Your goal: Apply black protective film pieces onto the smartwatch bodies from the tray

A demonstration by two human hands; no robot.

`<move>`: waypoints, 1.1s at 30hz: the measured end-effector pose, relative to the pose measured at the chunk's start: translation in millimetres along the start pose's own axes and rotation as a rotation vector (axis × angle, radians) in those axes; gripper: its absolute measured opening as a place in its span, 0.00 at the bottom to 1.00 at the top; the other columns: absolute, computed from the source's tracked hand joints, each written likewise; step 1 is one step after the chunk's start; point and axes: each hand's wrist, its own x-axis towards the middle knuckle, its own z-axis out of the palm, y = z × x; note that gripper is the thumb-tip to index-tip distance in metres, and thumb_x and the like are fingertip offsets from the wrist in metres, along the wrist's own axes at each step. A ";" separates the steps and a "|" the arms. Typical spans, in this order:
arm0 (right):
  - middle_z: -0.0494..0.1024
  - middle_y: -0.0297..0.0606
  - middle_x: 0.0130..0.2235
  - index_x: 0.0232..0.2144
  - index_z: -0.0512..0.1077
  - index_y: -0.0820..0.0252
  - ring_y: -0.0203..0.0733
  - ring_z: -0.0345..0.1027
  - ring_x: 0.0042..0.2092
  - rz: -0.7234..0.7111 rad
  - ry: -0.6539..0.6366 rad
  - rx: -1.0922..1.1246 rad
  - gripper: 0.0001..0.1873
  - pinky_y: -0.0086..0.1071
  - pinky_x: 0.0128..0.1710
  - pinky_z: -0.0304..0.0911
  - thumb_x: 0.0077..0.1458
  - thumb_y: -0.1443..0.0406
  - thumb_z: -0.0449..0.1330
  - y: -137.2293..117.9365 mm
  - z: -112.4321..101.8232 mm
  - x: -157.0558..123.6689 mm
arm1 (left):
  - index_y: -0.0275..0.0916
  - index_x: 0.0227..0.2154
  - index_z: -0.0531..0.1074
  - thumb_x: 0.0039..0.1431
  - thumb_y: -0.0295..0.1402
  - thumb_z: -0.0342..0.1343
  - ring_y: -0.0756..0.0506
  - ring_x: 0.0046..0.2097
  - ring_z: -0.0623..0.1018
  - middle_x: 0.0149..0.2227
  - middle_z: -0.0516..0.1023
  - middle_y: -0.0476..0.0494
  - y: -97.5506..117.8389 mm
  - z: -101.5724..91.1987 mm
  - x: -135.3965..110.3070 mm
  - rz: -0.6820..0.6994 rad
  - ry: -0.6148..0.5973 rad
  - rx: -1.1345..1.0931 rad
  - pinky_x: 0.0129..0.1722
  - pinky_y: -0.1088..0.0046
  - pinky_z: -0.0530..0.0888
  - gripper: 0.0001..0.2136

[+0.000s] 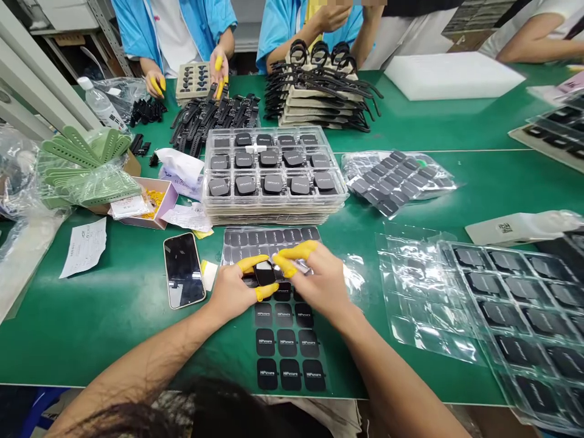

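Observation:
My left hand (pixel 237 287), with yellow finger cots on, grips a black square smartwatch body (pixel 263 273) between finger and thumb. Close against its right side, my right hand (pixel 323 277) has its yellow-covered fingers pinched together; a shiny clear piece shows there, too blurred to name. Below both hands lies a sheet of black square stickers (pixel 287 342) printed with white lettering. A second sticker sheet (pixel 271 236) lies partly hidden beyond the fingers. Behind it stands a stack of clear trays (pixel 274 201), the top one holding black square watch bodies in its compartments.
A phone (pixel 185 271) lies left of my hands, near a box of yellow finger cots (pixel 157 204) and green straps (pixel 86 161). Bagged stickers (pixel 396 179) and filled clear trays (pixel 511 304) are to the right. Across the table, co-workers in blue sit behind black straps (pixel 214 118).

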 end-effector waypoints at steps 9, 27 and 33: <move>0.82 0.48 0.44 0.42 0.83 0.52 0.57 0.74 0.49 0.079 0.123 -0.338 0.07 0.54 0.50 0.73 0.69 0.60 0.65 36.2 -45.4 2.4 | 0.44 0.54 0.84 0.53 0.38 0.78 0.39 0.43 0.91 0.43 0.92 0.45 3.3 -0.8 -5.0 0.133 0.065 0.077 0.53 0.56 0.89 0.25; 0.90 0.40 0.45 0.45 0.83 0.52 0.47 0.85 0.43 0.505 -0.221 0.396 0.09 0.45 0.47 0.83 0.64 0.65 0.65 1.8 -27.0 -4.3 | 0.45 0.50 0.85 0.58 0.39 0.74 0.40 0.45 0.91 0.47 0.91 0.44 0.9 -10.0 -4.7 0.592 0.152 0.333 0.51 0.61 0.90 0.17; 0.88 0.39 0.39 0.39 0.82 0.55 0.45 0.82 0.38 0.557 -0.211 0.492 0.08 0.40 0.41 0.81 0.61 0.58 0.70 -1.9 -19.6 -2.5 | 0.43 0.52 0.84 0.57 0.36 0.76 0.37 0.49 0.90 0.50 0.90 0.40 1.0 -10.8 -4.7 0.590 0.144 0.294 0.54 0.58 0.89 0.20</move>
